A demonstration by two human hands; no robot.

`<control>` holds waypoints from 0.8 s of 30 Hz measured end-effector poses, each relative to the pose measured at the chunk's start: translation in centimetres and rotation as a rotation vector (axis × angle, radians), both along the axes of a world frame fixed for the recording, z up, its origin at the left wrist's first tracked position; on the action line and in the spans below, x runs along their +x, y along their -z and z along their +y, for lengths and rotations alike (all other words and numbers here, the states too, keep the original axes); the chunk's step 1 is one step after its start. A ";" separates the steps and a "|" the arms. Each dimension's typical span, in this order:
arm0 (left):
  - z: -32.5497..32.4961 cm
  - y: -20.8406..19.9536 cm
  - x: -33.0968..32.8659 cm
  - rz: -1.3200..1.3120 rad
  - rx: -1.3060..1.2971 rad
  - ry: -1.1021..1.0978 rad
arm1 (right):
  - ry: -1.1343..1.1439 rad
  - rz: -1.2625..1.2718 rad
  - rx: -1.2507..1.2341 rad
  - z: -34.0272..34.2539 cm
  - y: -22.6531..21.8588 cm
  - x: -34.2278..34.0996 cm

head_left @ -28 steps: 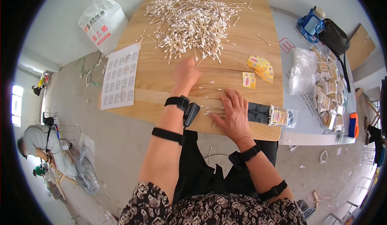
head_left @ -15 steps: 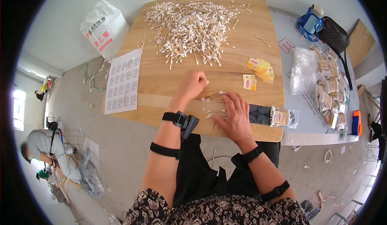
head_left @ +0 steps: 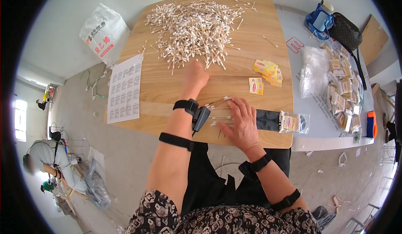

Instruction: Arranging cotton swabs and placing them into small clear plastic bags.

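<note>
A large heap of cotton swabs (head_left: 192, 33) lies on the wooden table (head_left: 159, 91), spread over its far half. My left hand (head_left: 195, 79) is at the heap's near edge, its fingers curled in and mostly hidden behind the back of the hand. Whatever they may pinch cannot be made out. My right hand (head_left: 243, 123) lies palm down near the front edge, fingers stretched and thumb apart, over a few loose cotton swabs (head_left: 220, 104) whose ends stick out to its left. Right of it, a clear bag packed with cotton swabs (head_left: 289, 121) lies on a dark strip (head_left: 267, 119).
Yellow cards (head_left: 268, 69) lie beyond my right hand. A printed sheet (head_left: 124, 89) is at the table's left, a white plastic bag (head_left: 104, 35) behind it. The side table (head_left: 301, 144) holds clear bags (head_left: 314, 72), filled swab packs (head_left: 341, 87) and a dark pouch (head_left: 345, 31).
My left hand has moved away from me, up to the near edge of the swab heap. My right hand stays over the loose swabs, and the view has shifted slightly.
</note>
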State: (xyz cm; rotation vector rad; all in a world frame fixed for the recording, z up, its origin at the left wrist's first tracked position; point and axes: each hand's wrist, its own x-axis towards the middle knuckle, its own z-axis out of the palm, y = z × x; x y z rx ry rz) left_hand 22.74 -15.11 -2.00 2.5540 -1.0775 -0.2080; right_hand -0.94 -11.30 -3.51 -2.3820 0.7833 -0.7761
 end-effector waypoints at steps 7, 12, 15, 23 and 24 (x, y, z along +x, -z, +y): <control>3.6 -1.3 0.2 0.239 0.147 0.372 | 0.002 0.014 -0.009 -0.2 0.2 -0.1; 2.8 -1.1 1.3 0.165 -0.113 0.045 | 0.000 0.010 -0.004 0.0 0.1 0.0; 2.5 0.1 1.1 -0.096 -0.079 -0.043 | 0.000 0.009 -0.002 0.2 -0.2 0.1; 0.7 -1.9 -0.7 0.333 0.203 0.473 | -0.001 0.011 0.006 -0.2 0.1 -0.1; 0.0 -1.6 -1.3 0.237 0.084 0.357 | -0.007 0.006 0.009 -0.1 -0.1 0.1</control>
